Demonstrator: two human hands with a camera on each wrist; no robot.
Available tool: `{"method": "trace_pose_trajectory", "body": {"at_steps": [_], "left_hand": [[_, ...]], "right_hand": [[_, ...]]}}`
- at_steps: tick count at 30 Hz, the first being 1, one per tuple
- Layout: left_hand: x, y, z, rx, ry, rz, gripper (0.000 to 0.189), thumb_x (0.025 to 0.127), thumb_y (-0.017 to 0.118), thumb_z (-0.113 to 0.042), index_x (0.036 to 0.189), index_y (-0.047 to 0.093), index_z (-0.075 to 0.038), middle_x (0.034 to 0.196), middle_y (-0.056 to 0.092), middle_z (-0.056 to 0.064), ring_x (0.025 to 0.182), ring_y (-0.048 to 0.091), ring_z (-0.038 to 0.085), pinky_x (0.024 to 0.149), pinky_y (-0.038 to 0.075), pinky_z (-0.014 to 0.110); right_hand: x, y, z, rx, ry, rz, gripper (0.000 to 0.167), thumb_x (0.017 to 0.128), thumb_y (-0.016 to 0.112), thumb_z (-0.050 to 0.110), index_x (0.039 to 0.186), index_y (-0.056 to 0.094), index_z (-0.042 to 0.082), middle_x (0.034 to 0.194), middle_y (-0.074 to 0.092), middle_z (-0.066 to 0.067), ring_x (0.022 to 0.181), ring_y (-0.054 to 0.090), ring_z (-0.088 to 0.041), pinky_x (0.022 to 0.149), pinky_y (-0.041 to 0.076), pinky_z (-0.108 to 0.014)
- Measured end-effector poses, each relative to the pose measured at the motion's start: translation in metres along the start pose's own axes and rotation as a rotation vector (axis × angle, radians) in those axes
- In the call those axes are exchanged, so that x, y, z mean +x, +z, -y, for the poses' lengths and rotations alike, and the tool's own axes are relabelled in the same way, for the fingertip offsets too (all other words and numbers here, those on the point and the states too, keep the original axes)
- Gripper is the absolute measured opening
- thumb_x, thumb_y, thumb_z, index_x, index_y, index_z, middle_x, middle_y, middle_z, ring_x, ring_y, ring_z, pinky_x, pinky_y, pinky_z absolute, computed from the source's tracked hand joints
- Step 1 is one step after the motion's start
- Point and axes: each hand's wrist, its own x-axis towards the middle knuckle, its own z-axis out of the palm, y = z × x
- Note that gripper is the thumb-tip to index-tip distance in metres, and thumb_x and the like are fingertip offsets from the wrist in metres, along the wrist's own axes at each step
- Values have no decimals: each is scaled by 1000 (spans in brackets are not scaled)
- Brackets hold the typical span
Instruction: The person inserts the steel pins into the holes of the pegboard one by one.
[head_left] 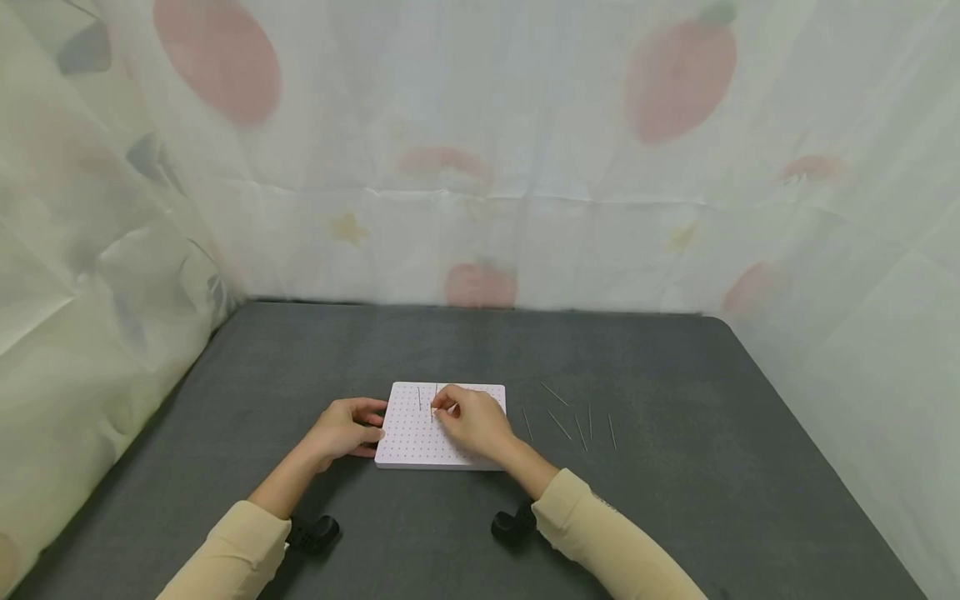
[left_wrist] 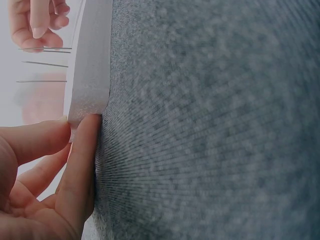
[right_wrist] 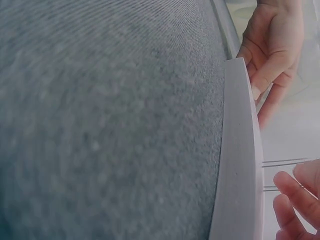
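A white pegboard (head_left: 416, 446) with rows of small holes lies on the table. My left hand (head_left: 341, 432) grips its left edge, thumb at the top rim and fingers along the side. Over the board, my right hand (head_left: 474, 422) pinches a thin metal pin (head_left: 431, 414) between thumb and index finger; the pin stands upright with its lower end at the board. Other thin pins stand upright in the board, one of them a pin (head_left: 419, 399) near its far left part. In the left wrist view a standing pin (left_wrist: 42, 81) shows side-on.
Several loose pins lie on the dark grey table (head_left: 675, 467) to the right of the board, one being a pin (head_left: 612, 432) farthest right. A patterned curtain (head_left: 555, 242) hangs behind and beside the table. Black wrist devices (head_left: 315, 535) sit below both wrists.
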Motion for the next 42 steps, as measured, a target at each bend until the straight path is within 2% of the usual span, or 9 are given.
{"method": "trace_pose_trajectory", "body": {"at_steps": [15,30,42], "left_hand": [[0,-1,1,7,2,-1,50,80,65,3,128,50,1,104,56,18,76,63,18,63,57,35],[-2,-2,1,9,-4,-9,50,80,65,4,128,51,1,104,56,18,75,63,18,62,57,35],[-3,-4,1,0,-10,-6,50,80,65,4,128,50,2,105,56,18,76,63,18,63,57,36]], "right_hand": [[-4,-24,-5,26,-24,31,8,84,63,15,91,66,18,81,66,11,69,56,-2,56,43,-15],[-17,-54,-41,50,-55,-7,10,83,64,11,93,66,13,83,65,7,70,58,-6,57,45,-18],[-31,-82,-74,90,43,-11,15,87,63,17,100,64,10,91,65,4,78,59,-10,63,48,-23]]}}
